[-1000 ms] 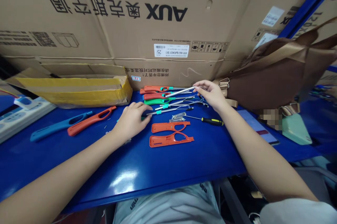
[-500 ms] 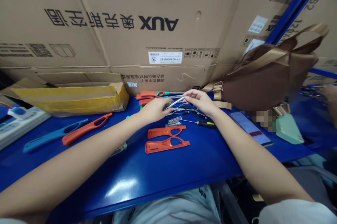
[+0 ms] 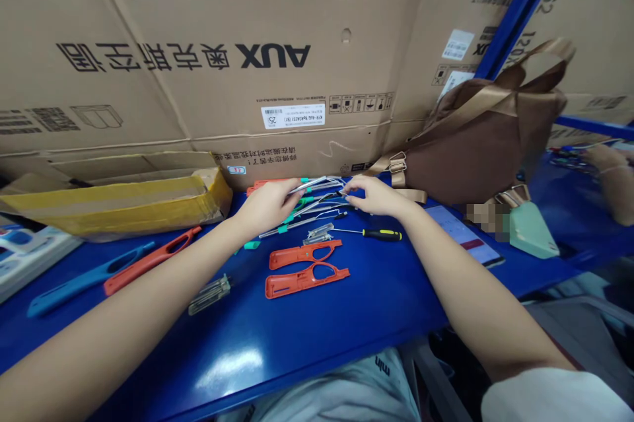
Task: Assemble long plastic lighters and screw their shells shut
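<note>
My left hand (image 3: pixel 270 203) is closed around a thin silver metal tube (image 3: pixel 313 184), which points right toward my other hand. A thin wire runs from the tube's far end to my right hand (image 3: pixel 374 196), whose thumb and fingertips are pinched at it. Below the hands lie more metal tubes with wires and green ends (image 3: pixel 297 225). Nearer me rest two open orange lighter casing halves (image 3: pixel 307 280), side by side. Clear plastic parts (image 3: pixel 319 234) sit just above them, beside a screwdriver (image 3: pixel 382 234) with a black and yellow handle.
To the left lie a blue lighter casing (image 3: pixel 89 279), an orange one (image 3: pixel 151 262) and another clear part (image 3: pixel 211 294). A yellow-taped box (image 3: pixel 113 207) and power strip (image 3: pixel 37 253) stand behind. At right are a phone (image 3: pixel 463 234), brown bag (image 3: pixel 480 138) and another person's hand (image 3: pixel 614 177).
My hands have moved apart, the left one going left with the metal tube. The camera view has shifted slightly, and more tubes and the clear part at left now show.
</note>
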The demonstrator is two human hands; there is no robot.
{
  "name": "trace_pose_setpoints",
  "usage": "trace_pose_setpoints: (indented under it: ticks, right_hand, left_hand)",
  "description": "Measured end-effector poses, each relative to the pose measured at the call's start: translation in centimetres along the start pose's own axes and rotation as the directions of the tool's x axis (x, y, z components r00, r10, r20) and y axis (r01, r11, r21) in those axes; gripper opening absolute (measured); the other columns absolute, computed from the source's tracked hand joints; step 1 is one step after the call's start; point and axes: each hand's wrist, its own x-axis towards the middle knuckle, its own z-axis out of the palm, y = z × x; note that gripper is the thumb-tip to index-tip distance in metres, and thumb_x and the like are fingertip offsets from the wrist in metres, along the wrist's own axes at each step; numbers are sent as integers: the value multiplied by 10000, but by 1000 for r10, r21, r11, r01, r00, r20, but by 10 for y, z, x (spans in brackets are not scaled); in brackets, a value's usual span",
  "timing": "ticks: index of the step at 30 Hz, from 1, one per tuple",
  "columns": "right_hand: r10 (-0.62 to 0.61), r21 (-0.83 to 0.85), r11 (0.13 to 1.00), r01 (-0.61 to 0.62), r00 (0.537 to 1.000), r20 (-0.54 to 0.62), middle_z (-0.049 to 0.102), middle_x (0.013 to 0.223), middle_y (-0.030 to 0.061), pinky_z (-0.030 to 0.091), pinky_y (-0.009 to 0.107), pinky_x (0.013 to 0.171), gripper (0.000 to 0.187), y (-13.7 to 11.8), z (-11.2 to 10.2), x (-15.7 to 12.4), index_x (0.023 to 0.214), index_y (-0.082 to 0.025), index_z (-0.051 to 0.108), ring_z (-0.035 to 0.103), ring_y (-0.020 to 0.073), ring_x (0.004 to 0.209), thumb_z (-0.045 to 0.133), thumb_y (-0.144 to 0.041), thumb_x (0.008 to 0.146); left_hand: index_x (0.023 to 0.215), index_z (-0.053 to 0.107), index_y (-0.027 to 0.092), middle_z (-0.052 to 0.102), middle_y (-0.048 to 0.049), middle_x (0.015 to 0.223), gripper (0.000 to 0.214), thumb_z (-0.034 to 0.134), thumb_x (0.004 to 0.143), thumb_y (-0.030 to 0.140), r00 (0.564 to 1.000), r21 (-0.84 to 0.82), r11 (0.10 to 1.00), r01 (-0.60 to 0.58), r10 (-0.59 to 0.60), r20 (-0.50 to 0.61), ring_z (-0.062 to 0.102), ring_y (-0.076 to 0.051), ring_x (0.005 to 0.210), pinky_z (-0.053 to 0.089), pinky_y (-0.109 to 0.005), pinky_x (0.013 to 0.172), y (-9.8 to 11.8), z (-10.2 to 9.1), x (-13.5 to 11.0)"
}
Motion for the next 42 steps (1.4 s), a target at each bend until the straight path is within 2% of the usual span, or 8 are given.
trace_pose_setpoints:
  ticks: [2, 9, 19, 27, 31, 36, 39, 42]
  right_hand:
    - [-17, -60, 998, 17, 1000, -9, 774, 944, 76, 506, 385, 932, 64, -1, 0, 0, 812, -197, 770, 692, 250, 944, 716, -164, 805]
    - [-29, -106, 994, 26, 999, -25, 788, 821, 53, 514, 307, 739, 116, -6, 1, 1, 782, -189, 777, 709, 210, 775, 685, -214, 846]
    - [-70, -88, 994, 64, 995, -70, 792, 851, 55, 524, 306, 765, 128, -9, 6, 2, 832, -177, 785, 714, 207, 810, 674, -231, 866]
    - [-111, -186, 976, 109, 994, 1, 798, 903, 60, 515, 313, 818, 107, -9, 8, 0, 847, -197, 803, 719, 213, 854, 701, -226, 859]
    - [-73, -288, 954, 79, 997, 33, 791, 881, 61, 488, 328, 806, 108, -8, 6, 0, 811, -206, 798, 701, 222, 840, 696, -194, 844]
    - [21, -381, 924, -13, 1000, 16, 786, 889, 75, 473, 358, 797, 121, -7, 7, 1, 814, -218, 783, 689, 255, 854, 674, -211, 864]
    - [72, -405, 912, -64, 997, 4, 783, 953, 92, 472, 366, 810, 137, -5, 11, 2, 845, -216, 777, 685, 277, 928, 648, -221, 892]
    - [106, -399, 913, -80, 993, 44, 768, 1060, 92, 476, 346, 822, 126, -3, 13, 1, 932, -220, 773, 674, 273, 1005, 656, -260, 905]
  left_hand:
    - [960, 649, 204, 700, -59, 837, 334, 408, 1040, 421, 1000, 33, 999, 8, -8, 14, 626, -214, 728, 357, -288, 608, 0, 0, -3]
    - [1007, 677, 191, 734, -95, 912, 433, 356, 1043, 480, 996, 65, 994, 87, -89, 24, 669, -245, 815, 391, -289, 618, -6, 11, -7]
    - [945, 666, 190, 719, -68, 820, 405, 366, 1057, 439, 996, -35, 995, 90, -89, 18, 661, -221, 740, 373, -286, 599, 7, 25, -4]
    - [884, 639, 193, 693, -61, 766, 363, 394, 1051, 402, 988, -81, 986, 143, -147, -42, 632, -220, 681, 346, -297, 582, 15, 25, 5]
    - [881, 635, 194, 682, -55, 750, 370, 391, 1046, 417, 983, -112, 980, 166, -173, -57, 615, -215, 661, 326, -297, 566, 15, 23, 4]
    - [908, 665, 194, 659, -31, 708, 386, 404, 1033, 449, 978, -154, 971, 181, -194, -73, 583, -194, 628, 319, -287, 554, 12, 17, -4]
    - [988, 687, 192, 617, -6, 659, 414, 389, 1033, 475, 967, -187, 962, 200, -224, -119, 531, -170, 573, 312, -279, 536, 10, 8, -13]
    - [1028, 700, 193, 561, 19, 600, 464, 380, 1032, 529, 959, -211, 954, 212, -245, -142, 483, -154, 534, 314, -269, 524, 10, -3, -29]
